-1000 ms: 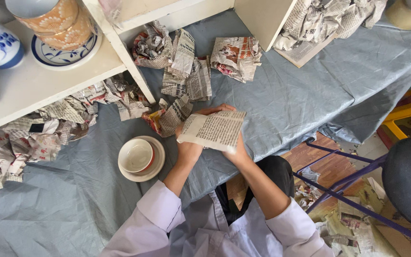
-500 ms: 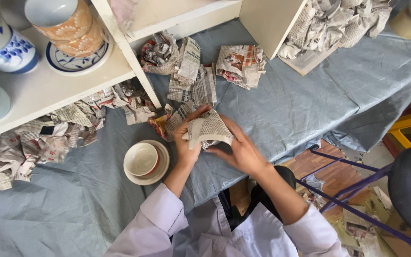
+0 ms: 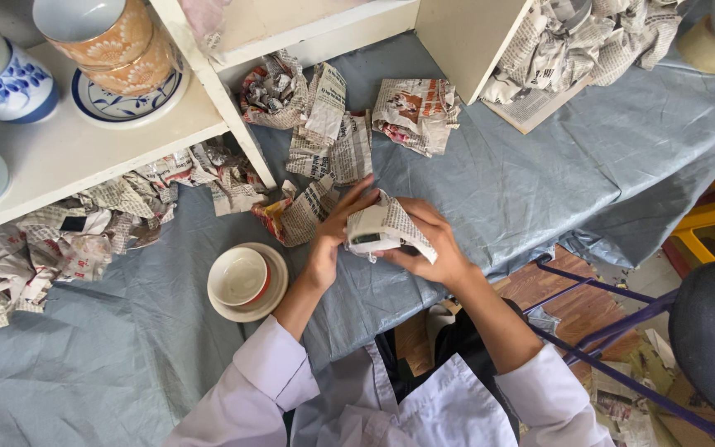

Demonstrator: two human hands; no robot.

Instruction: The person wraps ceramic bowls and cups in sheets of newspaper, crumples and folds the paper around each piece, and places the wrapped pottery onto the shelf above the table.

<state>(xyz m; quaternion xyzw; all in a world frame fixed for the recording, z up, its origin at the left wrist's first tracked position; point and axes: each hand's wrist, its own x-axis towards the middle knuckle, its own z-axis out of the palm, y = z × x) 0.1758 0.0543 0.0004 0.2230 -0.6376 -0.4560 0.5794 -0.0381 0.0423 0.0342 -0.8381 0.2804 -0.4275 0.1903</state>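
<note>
Both the left hand (image 3: 330, 240) and right hand (image 3: 432, 248) are clamped on a small object wrapped in printed newspaper (image 3: 382, 229), held just above the grey-blue cloth-covered surface (image 3: 539, 182). Its long axis runs roughly left-right, between the palms. A cream ceramic bowl on a saucer (image 3: 246, 280) sits near the left hand.

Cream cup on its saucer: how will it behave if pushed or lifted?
The cream cup looks ceramic, so probably rigid and chip-prone. It sits loose on the saucer, so it may slide or rattle. The wrinkled grey cloth beneath might drag under a push.

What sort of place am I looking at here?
Likely a ceramics shop or packing area: glazed cups on a white shelf, crumpled newspaper on a grey sheet, both hands holding a newspaper-wrapped piece.
</note>
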